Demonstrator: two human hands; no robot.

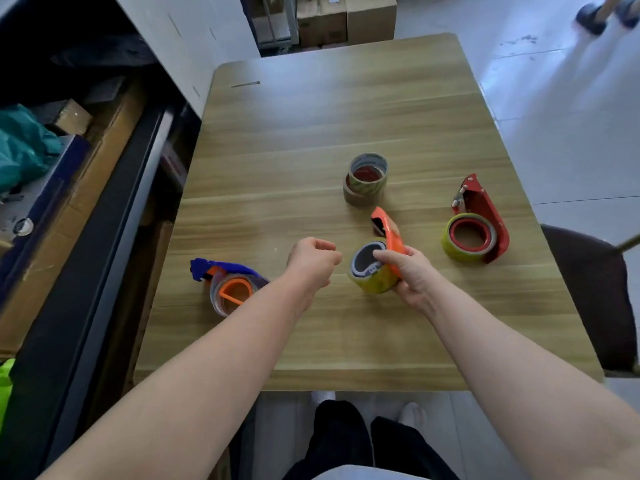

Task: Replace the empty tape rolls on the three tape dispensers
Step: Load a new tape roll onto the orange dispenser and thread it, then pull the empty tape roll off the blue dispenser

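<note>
The right hand (414, 275) holds the orange dispenser (389, 230) over the middle of the bench (329, 116), with its fingers wrapped around the yellow tape roll (375, 284) that sits on it. The left hand (313, 261) is close beside it, fingers curled into a loose fist (nothing shows inside them). The blue dispenser (221, 268) lies on the bench to the left, the red dispenser (485, 209) lies to the right, and a small stack of rolls (365, 183) stands further back.

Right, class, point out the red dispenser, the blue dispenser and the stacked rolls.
red dispenser (484, 203): head view, red arm.
blue dispenser (199, 268): head view, blue nose.
stacked rolls (369, 188): head view, top roll's side.
</note>
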